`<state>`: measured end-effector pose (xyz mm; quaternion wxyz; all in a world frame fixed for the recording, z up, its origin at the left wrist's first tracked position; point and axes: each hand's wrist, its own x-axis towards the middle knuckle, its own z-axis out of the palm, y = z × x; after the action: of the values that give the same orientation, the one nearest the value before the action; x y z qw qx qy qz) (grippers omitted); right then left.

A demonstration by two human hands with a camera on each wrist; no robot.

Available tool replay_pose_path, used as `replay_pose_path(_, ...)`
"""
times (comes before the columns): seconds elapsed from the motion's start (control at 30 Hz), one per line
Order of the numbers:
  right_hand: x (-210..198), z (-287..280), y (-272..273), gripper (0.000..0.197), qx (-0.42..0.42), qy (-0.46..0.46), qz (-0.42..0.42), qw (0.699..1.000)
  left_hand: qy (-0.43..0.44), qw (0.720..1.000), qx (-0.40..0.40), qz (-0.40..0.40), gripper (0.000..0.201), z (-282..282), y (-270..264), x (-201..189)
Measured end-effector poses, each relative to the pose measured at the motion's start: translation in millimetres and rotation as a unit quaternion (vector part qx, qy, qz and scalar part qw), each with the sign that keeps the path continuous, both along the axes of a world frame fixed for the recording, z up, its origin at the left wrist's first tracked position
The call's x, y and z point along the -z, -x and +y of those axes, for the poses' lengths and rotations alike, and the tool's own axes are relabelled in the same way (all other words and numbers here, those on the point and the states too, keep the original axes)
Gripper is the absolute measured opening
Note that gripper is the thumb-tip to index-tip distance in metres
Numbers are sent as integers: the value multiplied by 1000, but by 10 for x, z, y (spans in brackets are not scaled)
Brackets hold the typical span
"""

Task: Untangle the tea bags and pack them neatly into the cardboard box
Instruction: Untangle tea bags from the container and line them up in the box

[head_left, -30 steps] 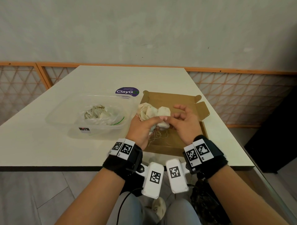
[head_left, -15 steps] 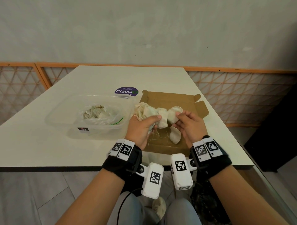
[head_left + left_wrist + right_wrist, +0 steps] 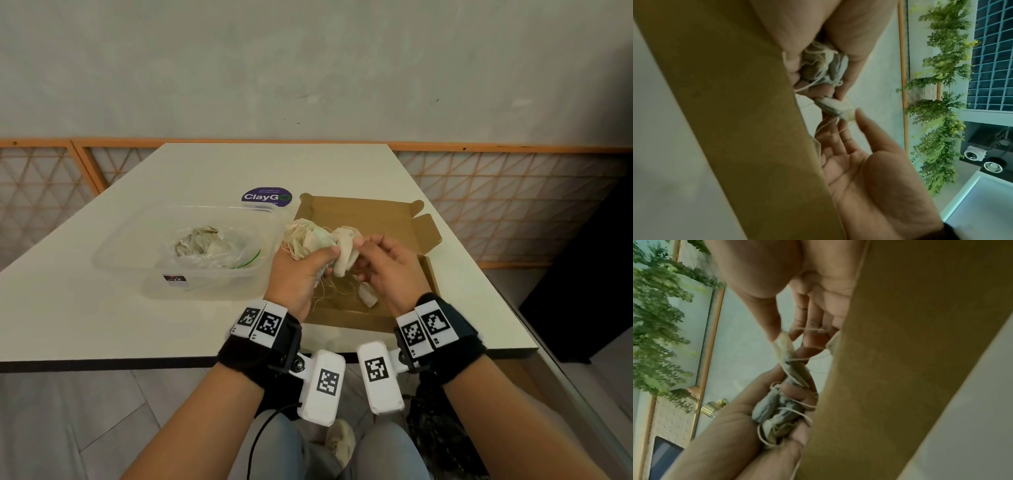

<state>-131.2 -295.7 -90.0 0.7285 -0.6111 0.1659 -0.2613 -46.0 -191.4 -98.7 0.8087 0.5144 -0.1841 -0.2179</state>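
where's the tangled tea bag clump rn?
Head view: the tea bag clump is gripped in the left hand, held above the open cardboard box, right of the clear plastic container.

Near floor of open brown cardboard box [image 3: 371,219] hidden behind both hands in head view. Left hand [image 3: 301,270] covers lower part of tangled clump of cream tea bags [image 3: 310,238]; bag count not tellable. Small print on round purple sticker [image 3: 267,197] and on dark label on clear plastic tub [image 3: 137,240] too small to read. Both wrist views blurred, box wall filling much of each. Right hand [image 3: 869,162] cut off at lower edge of left wrist view.
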Motion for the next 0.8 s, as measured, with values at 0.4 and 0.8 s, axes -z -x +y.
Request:
replay_pose_path(0.4, -20, -26, 13, 12, -8, -27, 1, 1000, -26, 1000, -4, 14, 36, -25, -6, -18)
replay_pose_path(0.8, -42, -122, 276, 25, 19, 349, 327, 878, -29, 998, -25, 51, 21, -69, -47, 25)
